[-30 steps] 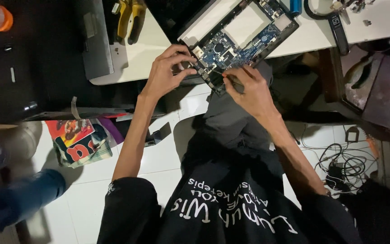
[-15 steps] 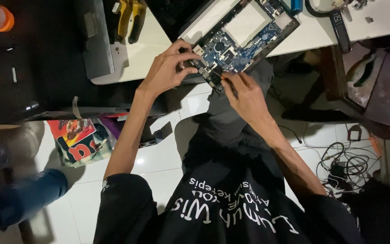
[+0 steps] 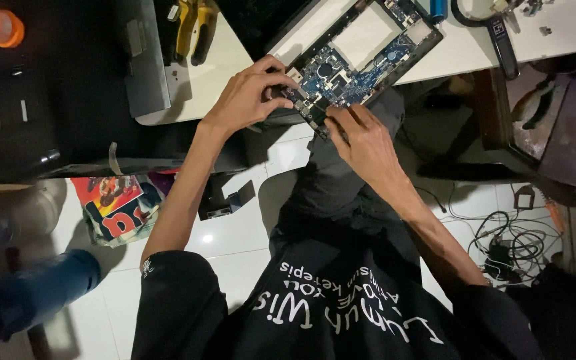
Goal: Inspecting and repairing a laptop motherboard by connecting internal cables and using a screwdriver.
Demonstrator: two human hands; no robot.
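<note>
Your left hand [image 3: 245,100] pinches the near-left corner of the open laptop [image 3: 358,57] with narrow, curled fingers [image 3: 281,83], while your right hand [image 3: 361,143] presses bunched fingertips on the near edge of the blue board [image 3: 331,80]; you cannot tell whether they hold a small part. The laptop lies at the near edge of the white desk [image 3: 221,73], its corner overhanging toward your lap, long axis running from your hands up and to the right. Both hands touch it; open desk lies left toward the yellow pliers [image 3: 195,27], and the right side is crowded.
</note>
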